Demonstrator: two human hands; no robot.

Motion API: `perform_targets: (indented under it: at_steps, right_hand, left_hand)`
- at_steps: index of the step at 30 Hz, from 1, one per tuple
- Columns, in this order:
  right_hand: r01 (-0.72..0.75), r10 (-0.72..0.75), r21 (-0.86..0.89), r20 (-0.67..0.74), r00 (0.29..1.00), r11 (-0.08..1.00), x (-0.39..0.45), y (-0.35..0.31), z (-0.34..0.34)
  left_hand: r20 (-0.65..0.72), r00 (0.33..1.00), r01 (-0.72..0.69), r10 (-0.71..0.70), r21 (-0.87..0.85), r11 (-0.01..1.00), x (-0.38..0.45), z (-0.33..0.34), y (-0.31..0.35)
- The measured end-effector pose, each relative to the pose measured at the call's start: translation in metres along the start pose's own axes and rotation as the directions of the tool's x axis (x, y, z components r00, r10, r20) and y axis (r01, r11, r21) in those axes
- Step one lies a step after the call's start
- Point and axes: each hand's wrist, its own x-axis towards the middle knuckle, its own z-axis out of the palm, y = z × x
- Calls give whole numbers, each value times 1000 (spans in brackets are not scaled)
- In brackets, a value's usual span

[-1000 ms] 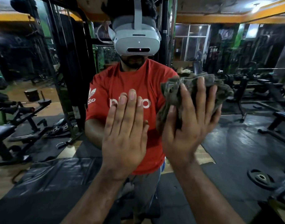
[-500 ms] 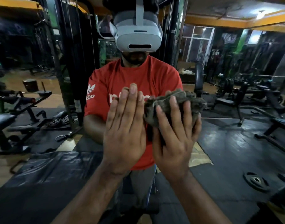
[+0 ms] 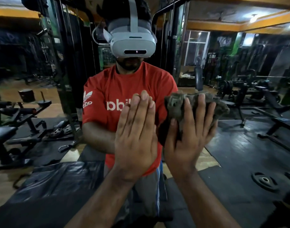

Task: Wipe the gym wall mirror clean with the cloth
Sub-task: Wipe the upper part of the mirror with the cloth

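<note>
The wall mirror (image 3: 42,66) fills the whole view and reflects the gym and a person in a red shirt. My left hand (image 3: 136,142) lies flat against the glass at the centre, fingers straight and together. Just to its right, my right hand (image 3: 188,142) presses a crumpled grey-brown cloth (image 3: 175,102) onto the mirror with straight, spread fingers. The cloth sticks out above and to the right of those fingers.
Everything else is reflection: a black bench (image 3: 12,132) at the left, a cable machine frame (image 3: 67,63) behind the person, benches and racks (image 3: 264,99) at the right, a weight plate (image 3: 264,180) on dark floor mats.
My right hand slid the cloth left and down toward the left hand, then back out to the right. The left hand stayed flat on the glass.
</note>
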Motion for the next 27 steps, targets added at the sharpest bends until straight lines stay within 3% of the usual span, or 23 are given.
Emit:
perform_targets:
  at_steps: [2,6,10,14,16,20,22,24,27]
  right_hand:
    - [33,-33,8,9,999,999,2,-24,10]
    - [251,-246,-20,132,960,968,-25,-16,2]
    - [40,-40,-20,-8,999,999,10,-54,21]
    - [254,-244,-58,135,960,966,-25,-59,24]
    - [282,-268,-71,161,950,957,-37,-51,19]
    - [33,-32,-31,15,999,999,-5,-97,38]
    - [137,-134,-40,55,989,990,-15,-110,44]
    - [286,-276,-49,148,950,957,-44,-99,40]
    - [277,-257,-72,213,943,958,-65,-83,28]
  left_hand:
    - [-14,1000,7,-8,-62,998,-4,-19,-17]
    - [-36,997,73,-68,175,982,-14,-49,-73]
    - [11,1000,24,-27,218,976,-18,-45,-80]
    - [17,1000,14,-19,226,974,-21,-45,-79]
    - [27,1000,1,-7,232,973,-19,-46,-80]
    - [52,999,11,-14,64,998,-15,-62,-79]
    - [77,997,-3,3,3,1000,-19,-83,-93]
    - [56,998,27,-33,109,994,-26,-107,-119]
    - [64,997,17,-35,256,966,-34,-115,-155]
